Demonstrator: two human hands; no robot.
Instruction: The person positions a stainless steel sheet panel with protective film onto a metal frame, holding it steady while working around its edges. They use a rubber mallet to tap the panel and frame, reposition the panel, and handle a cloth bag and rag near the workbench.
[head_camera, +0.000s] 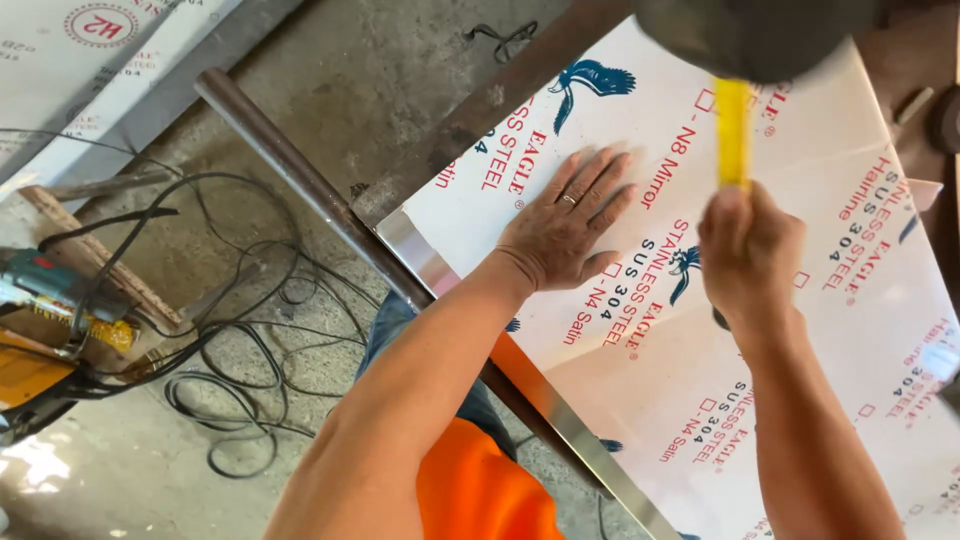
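Note:
My left hand (567, 225) lies flat, fingers spread, on a large steel sheet (860, 330) covered in white protective film with red and blue print. A ring shows on one finger. My right hand (748, 255) is closed around the yellow handle (733, 130) of a mallet, raised over the sheet. Its dark head (760, 35) is blurred at the top of the view. The sheet's bare shiny edge (560, 415) runs diagonally beside a long dark metal bar (300, 175).
Black cables (240, 340) coil on the concrete floor at left. A power tool (45, 285) rests on a wooden board (95, 255) at the far left. Another film-covered sheet (90, 60) lies at top left. My orange clothing (480, 490) is at the bottom.

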